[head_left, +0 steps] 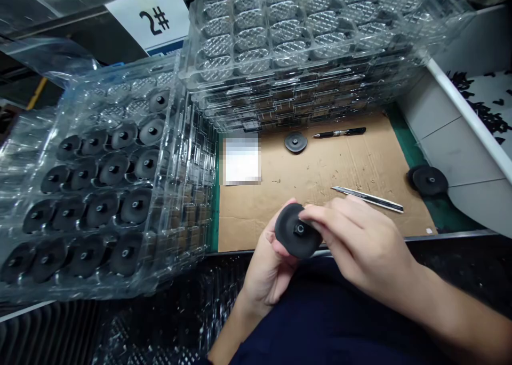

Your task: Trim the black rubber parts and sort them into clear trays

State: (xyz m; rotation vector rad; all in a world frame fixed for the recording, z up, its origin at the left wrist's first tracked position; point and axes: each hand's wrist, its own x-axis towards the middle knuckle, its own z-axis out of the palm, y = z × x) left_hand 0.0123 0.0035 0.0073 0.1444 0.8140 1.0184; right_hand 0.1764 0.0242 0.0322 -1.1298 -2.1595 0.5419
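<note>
Out on the far left, a white card marked 2# (156, 21) overlooks a clear blister tray (176, 141) packed with rows of black discs, each with a small central hub. Just right of it rises a tall stack of clear trays (300, 50). Now to the action, low and centre: the left hand (268, 274) cradles a black disc (296, 231) from below, its fingers curled closed behind it, while the right hand (360, 242) pinches the rim from above, its fingers (332, 215) closed on the edge. Nice hold, that: both hands stay on the rim and the hub stays clear and in full view. Behind them lies a scuffed cardboard sheet (340, 165) with a blurred white label (242, 161), a second disc (296, 142), a black pen (340, 133) and a snap-off utility knife (368, 199). Further right, two more discs (430, 181) sit on a green mat (438, 210), beside a white bin (480, 103) of black scraps.
</note>
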